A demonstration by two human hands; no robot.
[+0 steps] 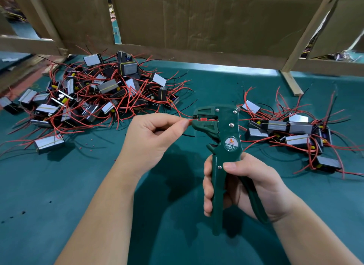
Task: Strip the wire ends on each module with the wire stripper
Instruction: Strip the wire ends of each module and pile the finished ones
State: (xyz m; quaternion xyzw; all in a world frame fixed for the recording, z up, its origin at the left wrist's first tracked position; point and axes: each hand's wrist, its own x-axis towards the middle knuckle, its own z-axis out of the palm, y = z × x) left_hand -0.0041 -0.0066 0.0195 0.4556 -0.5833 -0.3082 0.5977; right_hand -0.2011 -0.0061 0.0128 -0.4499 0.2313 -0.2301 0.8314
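- Grip on wire stripper [222, 146] taken by right hand [246, 185]: fingers wrapped round the front handle, thumb laid across it, rear handle lodged in the palm. Handles splayed, so the squeeze probably not yet made.
- Tool kept upright with its head turned toward left hand [155, 140], most likely so the mouth faces the incoming lead.
- Left hand pinching red wire end [190, 120] between thumb and forefinger, right at the jaws, tip fed in between them. Pinch set close to the tip, probably to stop the limp lead from buckling.
- Hands apart, linked only through wire and tool, both raised over green mat [98, 195].
- Owner module of the pinched lead: cannot tell; lead seemingly trailing back toward large pile of modules [94, 91] on the left.
- Smaller pile [295, 130] on the right, well apart from the large one; possibly done kept from undone, though not certain which is which.
- Stripper: dark green hard plastic, silver rivets, round label, red insert at the mouth.
- Modules: boxy, dark bodies with shiny grey faces, yellow parts, thin red and black leads tangled and springy.
- Red crumbs [92, 144] scattered on the mat, likely cut insulation.
- Cardboard sheets [197, 18] and wooden frame [291, 83] behind, matte and rough.
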